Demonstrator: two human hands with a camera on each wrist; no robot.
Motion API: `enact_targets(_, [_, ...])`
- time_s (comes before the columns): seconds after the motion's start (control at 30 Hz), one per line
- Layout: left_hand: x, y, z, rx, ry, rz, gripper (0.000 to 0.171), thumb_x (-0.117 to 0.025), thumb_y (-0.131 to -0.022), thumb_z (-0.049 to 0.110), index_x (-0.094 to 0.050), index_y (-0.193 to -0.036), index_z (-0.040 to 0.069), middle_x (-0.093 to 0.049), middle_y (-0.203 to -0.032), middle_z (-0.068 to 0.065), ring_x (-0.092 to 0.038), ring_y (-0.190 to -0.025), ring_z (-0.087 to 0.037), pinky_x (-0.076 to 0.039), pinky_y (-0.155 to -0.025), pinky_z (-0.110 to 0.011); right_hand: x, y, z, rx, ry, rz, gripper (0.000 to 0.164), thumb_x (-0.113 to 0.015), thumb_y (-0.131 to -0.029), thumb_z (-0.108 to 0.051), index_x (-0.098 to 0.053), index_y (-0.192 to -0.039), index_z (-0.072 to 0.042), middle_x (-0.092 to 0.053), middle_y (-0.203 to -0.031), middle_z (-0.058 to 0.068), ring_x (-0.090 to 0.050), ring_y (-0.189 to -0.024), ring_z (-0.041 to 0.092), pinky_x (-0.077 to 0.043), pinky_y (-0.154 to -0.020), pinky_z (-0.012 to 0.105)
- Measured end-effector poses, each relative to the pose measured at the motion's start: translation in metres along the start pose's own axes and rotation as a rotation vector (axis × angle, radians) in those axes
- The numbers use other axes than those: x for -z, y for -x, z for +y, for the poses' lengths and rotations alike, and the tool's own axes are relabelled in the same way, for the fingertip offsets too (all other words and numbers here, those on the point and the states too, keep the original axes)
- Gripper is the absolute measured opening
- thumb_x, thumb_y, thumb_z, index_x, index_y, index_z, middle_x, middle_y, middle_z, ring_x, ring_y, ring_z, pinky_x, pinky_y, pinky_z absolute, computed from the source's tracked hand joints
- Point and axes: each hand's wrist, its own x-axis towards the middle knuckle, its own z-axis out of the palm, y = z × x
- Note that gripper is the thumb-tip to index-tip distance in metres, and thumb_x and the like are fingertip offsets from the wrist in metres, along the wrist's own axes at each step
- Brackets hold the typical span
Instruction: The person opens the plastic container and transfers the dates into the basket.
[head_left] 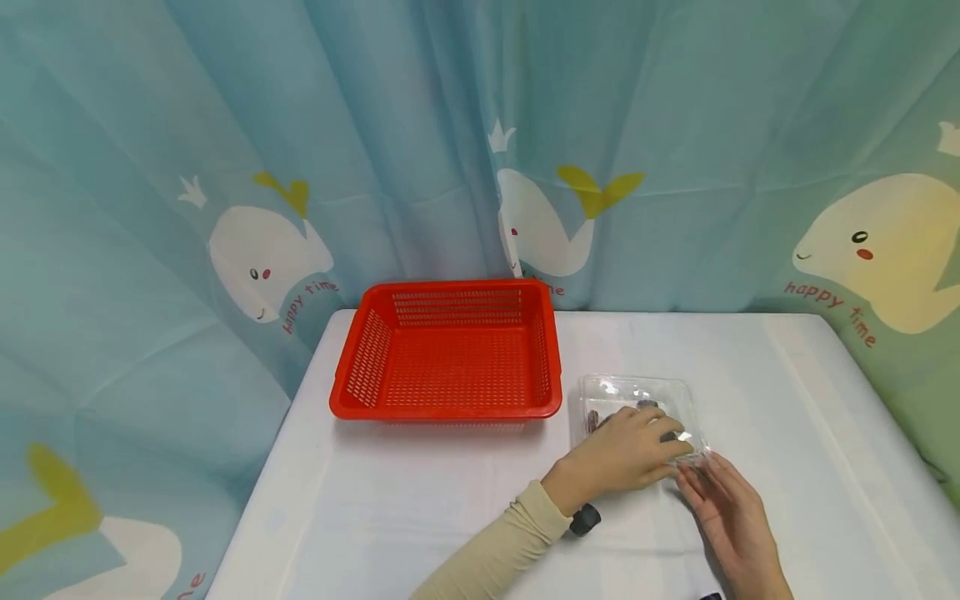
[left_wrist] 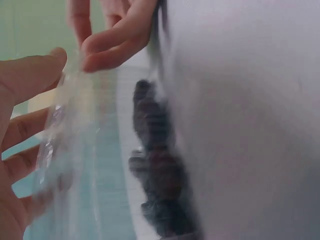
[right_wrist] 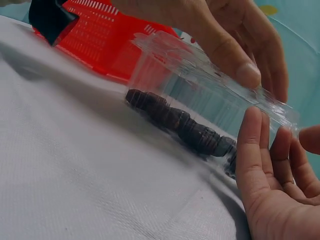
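A clear plastic box (head_left: 600, 386) with dark, wrinkled pieces (right_wrist: 175, 120) like dried fruit along its bottom stands on the white table. Reaching over its top from the near left, my left hand (head_left: 626, 450) has its thumb on the near rim and its fingers beyond, as the right wrist view shows. At the front right corner my right hand (head_left: 731, 517), palm turned up, pinches the box's edge with its fingertips. Both hands nearly meet there. Motion blurs the left wrist view, and whether the lid is fastened cannot be told.
A red slotted basket (head_left: 450, 414) stands left of the box, near the table's back edge. Behind the white-covered table (head_left: 420, 500) hangs a blue-green curtain (head_left: 420, 125) with whale prints. A black band (head_left: 585, 520) shows at my left wrist.
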Motion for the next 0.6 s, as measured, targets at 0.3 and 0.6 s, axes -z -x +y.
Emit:
enact_targets(0.3, [-0.005,-0.003,0.005,0.018,-0.082,0.077,0.033,-0.061,-0.104,0.047,-0.066,-0.133,0.033,-0.064,-0.137,0.012,-0.059,-0.127,-0.010,-0.053,-0.098,-0.026,0.000,-0.004,0.001,-0.010,0.008,-0.023,0.031,-0.035,-0.114,-0.013,-0.065,-0.120,-0.010,-0.064,-0.118,0.000,-0.071,-0.116,0.015,-0.056,-0.104,0.028])
enact_targets(0.6, [-0.008,-0.012,0.010,0.007,-0.129,0.109,0.026,-0.059,-0.105,0.040,-0.069,-0.128,0.032,-0.067,-0.130,0.015,-0.061,-0.119,-0.006,-0.054,-0.095,-0.022,0.001,0.000,0.001,-0.013,-0.031,-0.040,0.033,-0.034,-0.114,-0.011,-0.067,-0.118,-0.008,-0.063,-0.119,0.001,-0.071,-0.116,0.015,-0.056,-0.105,0.028])
